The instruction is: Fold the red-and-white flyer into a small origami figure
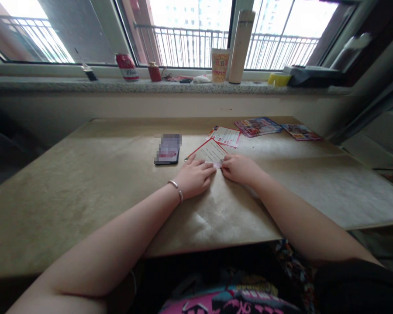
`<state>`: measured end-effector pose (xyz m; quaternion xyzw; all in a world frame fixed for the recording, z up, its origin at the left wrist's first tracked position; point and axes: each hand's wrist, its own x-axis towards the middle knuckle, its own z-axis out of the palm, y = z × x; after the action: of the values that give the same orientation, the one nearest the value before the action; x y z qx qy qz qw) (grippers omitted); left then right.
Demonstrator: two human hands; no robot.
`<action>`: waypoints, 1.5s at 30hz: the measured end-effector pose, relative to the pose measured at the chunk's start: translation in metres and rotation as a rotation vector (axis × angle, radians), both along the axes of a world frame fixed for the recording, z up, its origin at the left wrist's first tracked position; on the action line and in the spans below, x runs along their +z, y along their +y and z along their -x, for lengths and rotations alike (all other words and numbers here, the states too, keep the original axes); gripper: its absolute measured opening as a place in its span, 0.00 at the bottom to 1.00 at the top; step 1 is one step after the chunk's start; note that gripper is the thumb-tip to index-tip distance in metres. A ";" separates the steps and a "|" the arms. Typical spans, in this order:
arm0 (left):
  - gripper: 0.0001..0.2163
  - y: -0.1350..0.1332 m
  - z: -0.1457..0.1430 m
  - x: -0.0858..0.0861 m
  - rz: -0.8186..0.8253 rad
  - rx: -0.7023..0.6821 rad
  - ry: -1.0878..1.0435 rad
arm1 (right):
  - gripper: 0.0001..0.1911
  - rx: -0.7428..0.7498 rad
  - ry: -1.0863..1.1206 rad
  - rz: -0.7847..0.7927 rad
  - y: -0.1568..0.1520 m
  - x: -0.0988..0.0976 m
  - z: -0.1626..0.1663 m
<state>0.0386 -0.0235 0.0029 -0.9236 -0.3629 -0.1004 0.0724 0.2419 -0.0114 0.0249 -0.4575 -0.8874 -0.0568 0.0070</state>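
A printed card (pixel 209 151) with a red edge lies turned at an angle on the table, its near corner between my hands. My left hand (pixel 195 175) rests on its lower left side with the fingers stretched out flat. At the near right corner, my right hand (pixel 237 168) has its fingers bent together, pinching the card's edge. Just behind lies a second printed card (pixel 227 136), partly covered by the first. A phone (pixel 168 149) with a blurred screen lies to the left of my left hand.
Colourful booklets (pixel 258 126) lie at the back right, with another booklet (pixel 301 131) beside them. On the windowsill (pixel 183 87) stand a red can (pixel 127 67), a paper cup (pixel 220 65), a tall flask (pixel 241 48) and a yellow tape roll (pixel 279 80). The table's front edge (pixel 212 250) is close to my body.
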 end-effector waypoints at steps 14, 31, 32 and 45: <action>0.20 0.002 0.003 -0.003 -0.030 0.072 0.002 | 0.18 -0.006 -0.037 0.001 -0.010 0.001 -0.001; 0.17 0.003 0.009 0.005 0.017 0.208 0.082 | 0.16 -0.004 0.114 0.072 0.000 -0.007 -0.012; 0.17 0.004 0.010 0.005 0.018 0.216 0.090 | 0.16 -0.003 0.129 0.074 0.000 -0.008 -0.012; 0.17 0.003 0.013 0.005 0.028 0.302 0.090 | 0.14 0.009 0.240 0.051 0.003 -0.014 -0.015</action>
<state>0.0257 -0.0201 0.0082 -0.8631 -0.4952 -0.0420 0.0901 0.2571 -0.0089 0.0108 -0.4568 -0.8835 0.0211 0.1016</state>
